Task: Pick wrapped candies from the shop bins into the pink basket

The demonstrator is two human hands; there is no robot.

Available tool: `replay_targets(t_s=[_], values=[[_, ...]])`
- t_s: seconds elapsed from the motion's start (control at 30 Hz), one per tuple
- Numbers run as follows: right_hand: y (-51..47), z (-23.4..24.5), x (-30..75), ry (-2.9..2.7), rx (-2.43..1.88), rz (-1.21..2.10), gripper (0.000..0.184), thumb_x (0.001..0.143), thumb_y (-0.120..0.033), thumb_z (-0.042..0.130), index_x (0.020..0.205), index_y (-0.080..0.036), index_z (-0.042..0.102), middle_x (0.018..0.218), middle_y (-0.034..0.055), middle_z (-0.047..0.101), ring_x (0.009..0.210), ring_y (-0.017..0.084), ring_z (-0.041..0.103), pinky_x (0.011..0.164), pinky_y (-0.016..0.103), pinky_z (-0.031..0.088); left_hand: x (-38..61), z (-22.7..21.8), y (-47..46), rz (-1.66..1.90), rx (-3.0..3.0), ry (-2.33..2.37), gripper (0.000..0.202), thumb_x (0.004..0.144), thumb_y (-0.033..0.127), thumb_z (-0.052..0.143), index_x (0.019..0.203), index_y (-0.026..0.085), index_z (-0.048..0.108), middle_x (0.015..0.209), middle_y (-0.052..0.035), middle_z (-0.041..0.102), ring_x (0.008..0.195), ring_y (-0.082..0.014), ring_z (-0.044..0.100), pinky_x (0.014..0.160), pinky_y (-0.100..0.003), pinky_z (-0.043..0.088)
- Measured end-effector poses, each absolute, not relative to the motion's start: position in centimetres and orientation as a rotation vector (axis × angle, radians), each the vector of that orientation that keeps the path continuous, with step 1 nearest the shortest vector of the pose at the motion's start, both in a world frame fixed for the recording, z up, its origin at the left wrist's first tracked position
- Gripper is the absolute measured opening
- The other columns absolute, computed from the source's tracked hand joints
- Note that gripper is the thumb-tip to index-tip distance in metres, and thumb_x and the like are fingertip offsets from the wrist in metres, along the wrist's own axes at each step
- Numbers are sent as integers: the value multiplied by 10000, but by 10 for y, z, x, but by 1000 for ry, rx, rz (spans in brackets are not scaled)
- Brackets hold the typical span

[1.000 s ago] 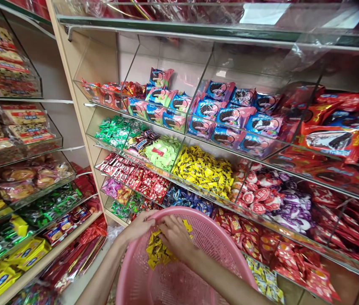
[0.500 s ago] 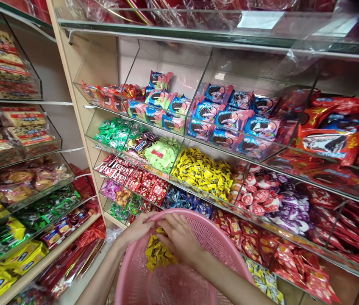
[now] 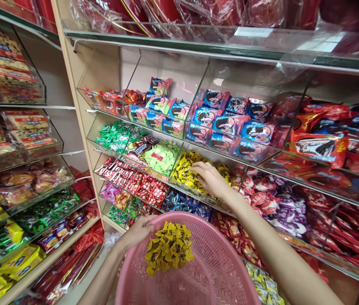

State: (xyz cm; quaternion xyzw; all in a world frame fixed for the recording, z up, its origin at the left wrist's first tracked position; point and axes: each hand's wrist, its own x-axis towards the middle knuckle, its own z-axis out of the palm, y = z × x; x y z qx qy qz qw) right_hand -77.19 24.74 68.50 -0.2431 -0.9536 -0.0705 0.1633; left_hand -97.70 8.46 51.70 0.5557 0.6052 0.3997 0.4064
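Note:
My left hand [image 3: 139, 231] grips the left rim of a pink plastic basket [image 3: 226, 250], its fingers partly hidden by the rim. Inside the basket lies a pile of yellow-wrapped candies [image 3: 169, 247]. My right hand [image 3: 210, 178] reaches into a clear shelf bin, its slightly curved fingers on a heap of the same yellow candies [image 3: 184, 167]. No candy shows in that hand, and it is not closed. Light green candies [image 3: 162, 156] fill the compartment to the left, and red-and-white wrapped candies [image 3: 258, 192] the one to the right.
Clear dividers and sloping front panels [image 3: 236, 156] edge the bins. Above are blue-and-pink cookie packs [image 3: 226, 123]. Red packets [image 3: 149, 188] and dark blue candies [image 3: 184, 203] sit below. A side shelf with wafer packs [image 3: 28, 123] stands at the left.
My right hand has moved from inside the basket up to the yellow candy bin. The candies in the basket now lie uncovered. My left hand stays on the rim.

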Motion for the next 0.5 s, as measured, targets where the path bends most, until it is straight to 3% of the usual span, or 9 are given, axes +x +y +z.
replay_targets(t_s=[0.2,0.37,0.5], values=[[261,674,-781,-2843,-720,-292,452,748,-12,424,1136,-202,557,1161,59,536,974,208,419,783,328,344,-979,509,85,1008,1382,1565,483,674,172,421,1117,127,608,1135,-53,618,1047,-211,529,945,-305,353],[264,679,-778,-2817,-715,-355,272,792,-132,522,1049,-196,584,1048,70,554,947,201,438,769,318,339,-978,513,84,1049,1367,1503,481,672,170,438,1121,151,612,1134,-36,623,1057,-208,531,948,-283,355],[264,689,-774,-2753,-709,-326,228,815,-229,539,1035,-184,580,1047,71,559,956,198,461,798,313,348,-976,518,83,1032,1385,1485,504,655,137,399,1112,135,614,1080,-29,648,997,-194,558,899,-272,389]])
